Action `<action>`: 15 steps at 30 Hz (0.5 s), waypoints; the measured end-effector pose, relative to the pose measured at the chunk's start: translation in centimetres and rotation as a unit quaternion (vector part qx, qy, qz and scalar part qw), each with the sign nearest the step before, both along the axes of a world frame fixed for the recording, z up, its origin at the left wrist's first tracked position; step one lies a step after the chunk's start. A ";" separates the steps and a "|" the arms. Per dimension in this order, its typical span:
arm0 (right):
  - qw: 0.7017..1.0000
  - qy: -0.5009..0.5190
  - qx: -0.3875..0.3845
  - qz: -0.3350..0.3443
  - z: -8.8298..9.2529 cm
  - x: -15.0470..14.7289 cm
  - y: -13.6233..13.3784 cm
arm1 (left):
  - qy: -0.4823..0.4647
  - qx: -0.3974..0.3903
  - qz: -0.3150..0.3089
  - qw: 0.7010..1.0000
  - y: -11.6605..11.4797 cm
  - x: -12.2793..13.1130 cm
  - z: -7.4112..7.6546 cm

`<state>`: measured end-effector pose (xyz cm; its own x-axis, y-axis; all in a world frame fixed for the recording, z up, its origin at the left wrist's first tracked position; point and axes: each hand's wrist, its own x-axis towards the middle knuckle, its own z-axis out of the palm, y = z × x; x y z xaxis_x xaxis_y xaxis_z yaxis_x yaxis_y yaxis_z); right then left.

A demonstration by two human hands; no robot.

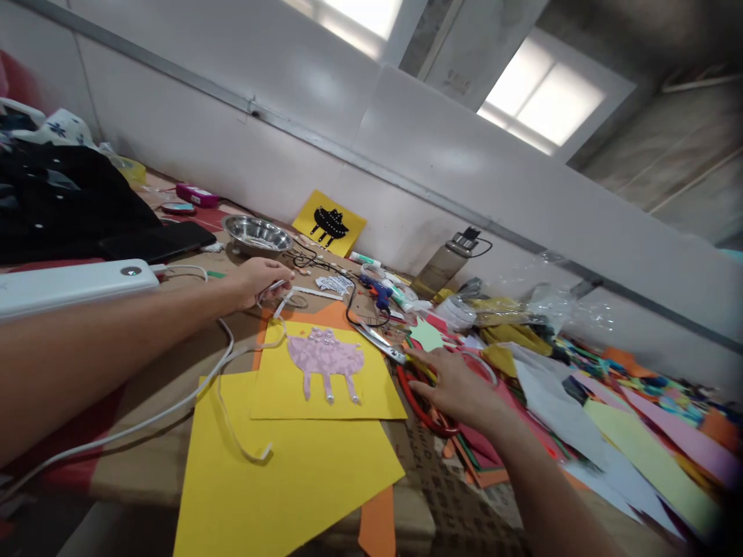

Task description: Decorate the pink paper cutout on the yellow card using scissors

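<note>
My left hand (pixel 261 282) is closed in a pinch on a thin white cable (pixel 277 316), which loops down across the yellow sheets. My right hand (pixel 453 387) is over scissors with red handles (pixel 426 414), its index finger and thumb apart; whether it touches them I cannot tell. The metal scissor blades (pixel 377 343) point away to the left. Between my hands lies a yellow card (pixel 267 398) bearing a mottled pink cut-out (pixel 325 357) with three legs and pearl-like beads. A larger yellow sheet (pixel 279 487) is underneath, with orange paper (pixel 377 522) beneath.
A white power bank (pixel 75 286) lies at left, near a metal bowl (pixel 258 234). A yellow card with a black cut-out (pixel 330 224) leans on the wall. A blue glue gun (pixel 377 294) and a bottle (pixel 446 263) stand behind; paper scraps (pixel 644 441) crowd the right.
</note>
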<state>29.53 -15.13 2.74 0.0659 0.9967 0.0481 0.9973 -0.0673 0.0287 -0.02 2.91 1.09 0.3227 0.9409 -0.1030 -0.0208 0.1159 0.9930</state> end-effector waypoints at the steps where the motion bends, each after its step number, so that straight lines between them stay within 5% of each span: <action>1: 1.000 -0.007 0.015 -0.001 0.3 -0.1 0.1 | -0.002 0.006 -0.005 1.000 0.0 0.1 -0.2; 6: 0.989 0.091 0.114 0.038 0.5 -2.0 1.8 | 0.019 0.072 0.000 0.997 -0.6 0.5 -1.1; 15: 0.995 0.069 0.055 0.047 -0.7 -3.9 5.8 | 0.066 0.096 -0.011 0.993 -0.7 0.5 -1.5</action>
